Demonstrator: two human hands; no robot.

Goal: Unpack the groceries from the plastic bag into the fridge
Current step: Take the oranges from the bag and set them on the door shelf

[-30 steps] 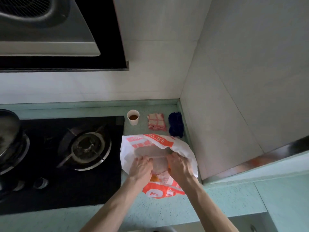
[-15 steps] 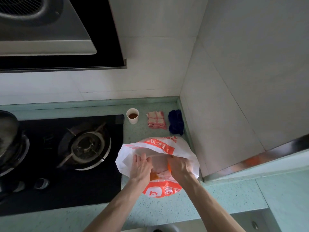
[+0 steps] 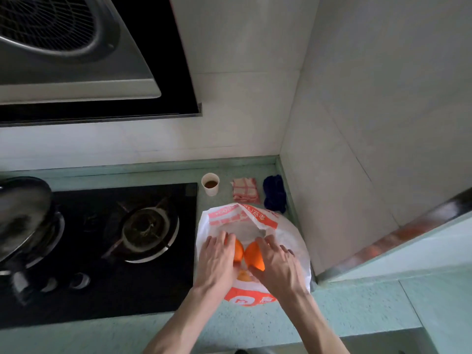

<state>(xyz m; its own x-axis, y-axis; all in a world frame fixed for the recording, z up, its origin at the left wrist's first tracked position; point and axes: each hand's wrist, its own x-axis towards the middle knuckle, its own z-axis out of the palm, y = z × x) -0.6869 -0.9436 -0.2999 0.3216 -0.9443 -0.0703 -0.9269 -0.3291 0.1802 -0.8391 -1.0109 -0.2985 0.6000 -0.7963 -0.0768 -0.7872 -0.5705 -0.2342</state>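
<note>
The bag (image 3: 286,233) lies open on the counter (image 3: 357,310), at 3 o'clock of the hob (image 3: 107,251) and touching its edge. Both hands are in the bag's mouth. The left hand (image 3: 217,261) curls its fingers round one orange (image 3: 238,250); the right hand (image 3: 277,267) curls round a second orange (image 3: 254,254). The two fruits sit side by side, almost touching, between the hands. A third orange piece (image 3: 242,275) shows below them, inside the bag. At 12 o'clock of the bag stand a cup (image 3: 210,184), a checked cloth (image 3: 245,191) and a blue cloth (image 3: 274,192) in a row. A pot (image 3: 23,215) sits at the hob's 9 o'clock.
</note>
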